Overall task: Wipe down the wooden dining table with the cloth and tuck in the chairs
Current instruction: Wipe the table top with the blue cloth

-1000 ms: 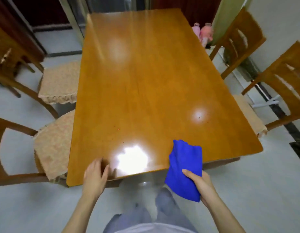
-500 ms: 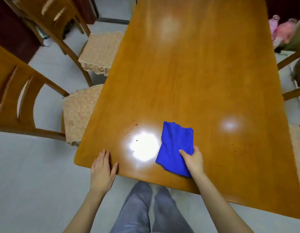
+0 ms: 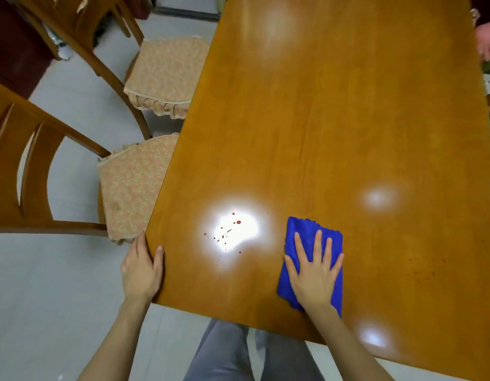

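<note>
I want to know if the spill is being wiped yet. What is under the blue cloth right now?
The blue cloth lies flat on the wooden table, pressed by the right hand. The wood beneath is hidden. The red specks sit uncovered to its left.

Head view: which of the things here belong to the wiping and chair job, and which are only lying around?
Belong to the job:
blue cloth, flat under the right hand
wooden table, with red specks
left hand on the table corner
two cushioned chairs, not tucked in

Just around:
pink thing at the far right edge, too blurred to name
</note>
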